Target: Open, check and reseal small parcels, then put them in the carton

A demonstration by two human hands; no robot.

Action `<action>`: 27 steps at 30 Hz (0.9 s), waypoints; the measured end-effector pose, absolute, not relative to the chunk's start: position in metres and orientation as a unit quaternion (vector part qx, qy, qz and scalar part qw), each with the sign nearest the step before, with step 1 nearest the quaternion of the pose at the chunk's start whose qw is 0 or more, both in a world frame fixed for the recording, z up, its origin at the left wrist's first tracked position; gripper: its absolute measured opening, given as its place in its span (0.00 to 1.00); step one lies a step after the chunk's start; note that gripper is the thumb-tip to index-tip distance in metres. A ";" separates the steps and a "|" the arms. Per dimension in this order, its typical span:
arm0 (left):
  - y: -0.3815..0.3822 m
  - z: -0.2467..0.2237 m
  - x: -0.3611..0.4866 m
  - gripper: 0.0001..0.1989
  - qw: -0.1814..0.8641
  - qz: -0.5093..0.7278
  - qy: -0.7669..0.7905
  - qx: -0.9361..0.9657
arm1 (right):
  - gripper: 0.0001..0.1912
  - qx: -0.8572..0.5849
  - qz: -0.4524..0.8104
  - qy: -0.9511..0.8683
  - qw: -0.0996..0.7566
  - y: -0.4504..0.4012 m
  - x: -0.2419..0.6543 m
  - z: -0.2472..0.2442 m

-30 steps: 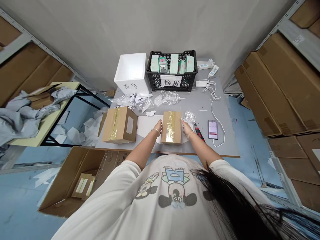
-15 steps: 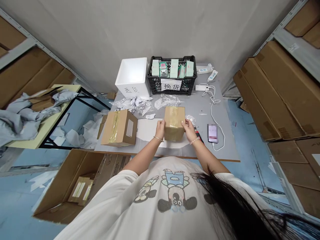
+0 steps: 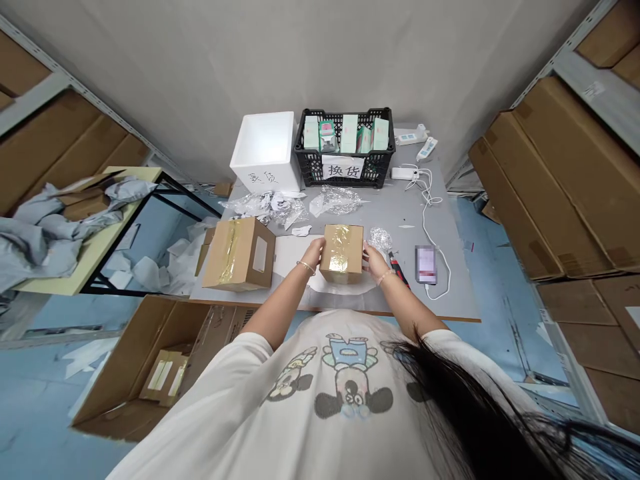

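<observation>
A small brown carton with shiny tape along its top sits near the table's front edge, over a white sheet. My left hand presses against its left side. On the opposite side, my right hand grips the carton, with the fingertips partly hidden. A larger taped carton with a white label stands to the left. Just right of my right hand lies a red and black tool. Crumpled clear plastic is behind that hand.
At the back of the table stand a white foam box and a black crate with green boxes. A phone with a white cable lies right. An open carton is lower left.
The small carton has come down and slightly left, its top now facing the camera more squarely. Both hands have moved with it, the left one shifting left.
</observation>
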State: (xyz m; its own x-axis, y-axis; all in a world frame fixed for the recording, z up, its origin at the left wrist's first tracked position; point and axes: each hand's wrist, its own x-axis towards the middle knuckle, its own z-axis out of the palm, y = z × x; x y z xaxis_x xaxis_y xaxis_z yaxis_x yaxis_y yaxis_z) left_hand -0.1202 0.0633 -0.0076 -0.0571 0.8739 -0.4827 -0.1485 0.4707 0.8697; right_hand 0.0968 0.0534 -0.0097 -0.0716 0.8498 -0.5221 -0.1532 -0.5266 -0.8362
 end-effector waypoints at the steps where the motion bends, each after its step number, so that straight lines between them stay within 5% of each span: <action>1: 0.072 -0.004 -0.117 0.21 0.635 0.398 0.596 0.289 | 0.31 -0.579 0.673 -0.281 0.364 0.062 0.096 -0.007; 6: 0.080 0.009 -0.098 0.32 0.686 0.385 0.541 0.296 | 0.38 -0.575 0.701 -0.242 0.347 0.079 0.091 0.009; 11: 0.019 0.001 -0.098 0.40 0.514 0.486 0.506 0.494 | 0.29 -0.523 0.678 -0.304 0.417 0.055 0.095 0.011; 15: -0.028 -0.022 -0.105 0.50 0.436 0.362 0.489 0.664 | 0.21 -0.525 0.674 -0.318 0.411 0.046 0.106 -0.005; 22: -0.036 -0.048 -0.127 0.33 0.352 0.142 0.413 0.828 | 0.15 -0.540 0.628 -0.360 0.430 0.055 0.134 -0.034; 27: -0.020 -0.042 -0.113 0.29 0.374 0.141 0.359 0.844 | 0.15 -0.608 0.570 -0.356 0.423 0.069 0.133 -0.038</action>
State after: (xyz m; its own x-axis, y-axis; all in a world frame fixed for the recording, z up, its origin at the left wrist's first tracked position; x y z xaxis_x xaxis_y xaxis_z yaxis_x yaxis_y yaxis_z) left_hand -0.1127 -0.0200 -0.0421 0.7028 0.7108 -0.0299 0.4995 -0.4630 0.7322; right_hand 0.1325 0.0689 -0.0377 0.0961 0.9150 -0.3918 -0.0491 -0.3887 -0.9200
